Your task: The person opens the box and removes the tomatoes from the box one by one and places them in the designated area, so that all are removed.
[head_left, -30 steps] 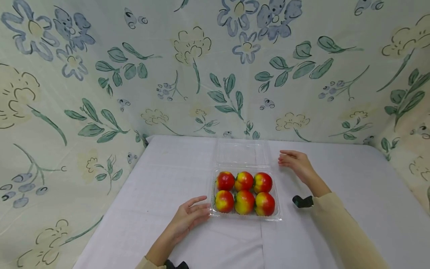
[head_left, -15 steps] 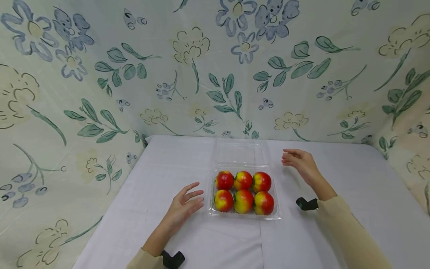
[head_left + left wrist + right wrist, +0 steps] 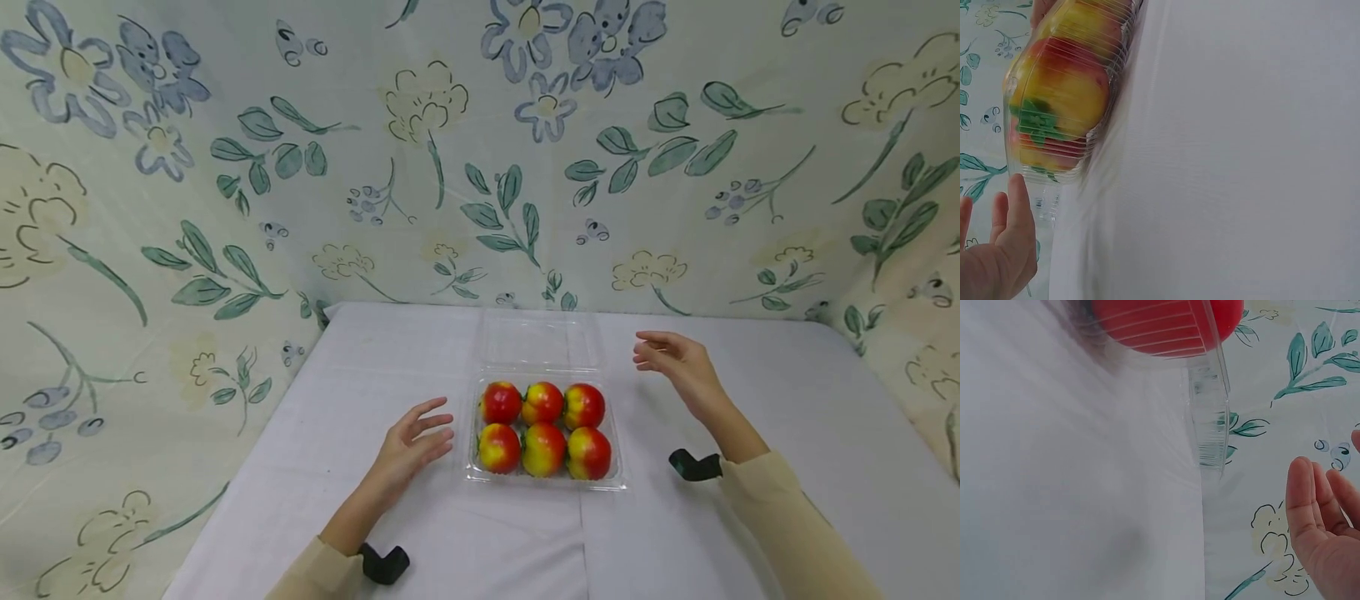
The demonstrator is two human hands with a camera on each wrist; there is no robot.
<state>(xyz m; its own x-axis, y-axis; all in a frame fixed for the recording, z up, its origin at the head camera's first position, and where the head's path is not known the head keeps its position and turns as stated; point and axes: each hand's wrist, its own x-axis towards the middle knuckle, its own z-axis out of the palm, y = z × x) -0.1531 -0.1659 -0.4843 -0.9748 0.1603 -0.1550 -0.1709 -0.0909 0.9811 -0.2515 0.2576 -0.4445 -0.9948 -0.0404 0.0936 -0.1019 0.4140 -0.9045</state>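
The left hand (image 3: 405,450), its fingers at the box edge a second ago, now hangs at 9 o'clock of the box (image 3: 525,481), just apart from it, fingers spread and relaxed, holding nothing. The right hand (image 3: 686,371) has drifted outward a little to between 2 and 3 o'clock, its fingers loosely extended, likewise holding nothing. The box stays put on the cloth (image 3: 480,542), with six fruits (image 3: 545,450) in two rows of three; its clear lid (image 3: 536,342) lies folded back at 12 o'clock. With neither hand touching it, the box seems released, lid not yet closed.
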